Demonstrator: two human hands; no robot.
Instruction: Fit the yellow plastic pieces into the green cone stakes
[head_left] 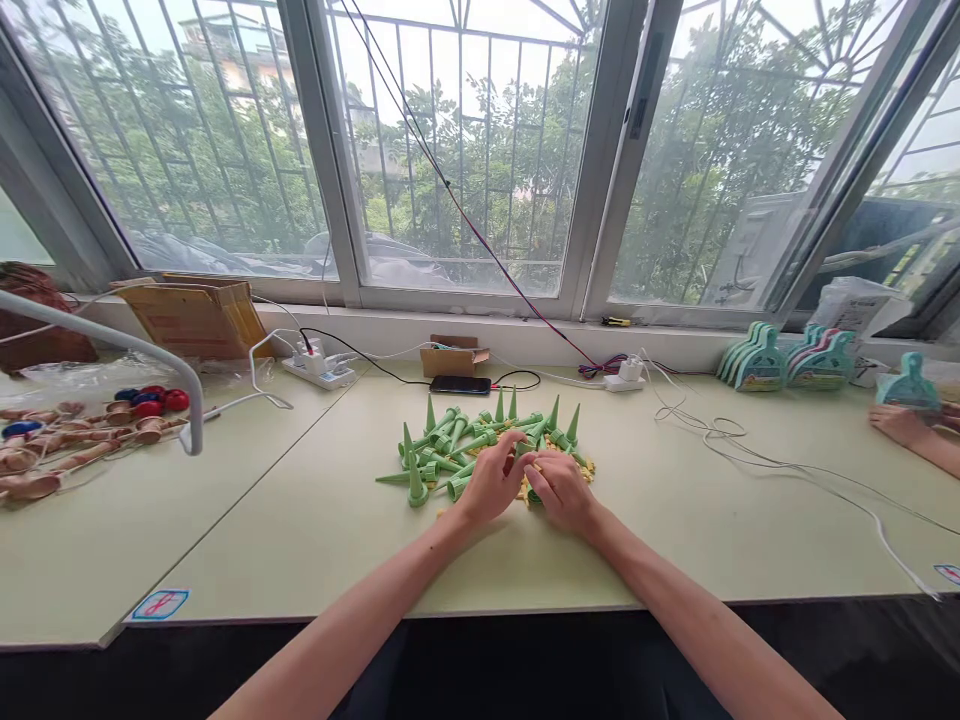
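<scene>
A heap of several green cone-shaped plastic spikes (450, 445) lies on the pale green table (315, 540), some upright, some on their sides, with small yellow pieces (585, 466) along its right edge. My left hand (491, 482) and my right hand (561, 490) meet at the near side of the heap. Both have their fingers curled together, pinching a green piece (531, 458) between them. What exactly the fingertips hold is partly hidden.
A black phone (460, 384) and a small cardboard box (448, 358) lie behind the heap, with power strips and cables. Wooden toys with red and blue balls (150, 401) lie at left. Teal packaged items (787, 358) stand at right, near another person's hand (900, 425).
</scene>
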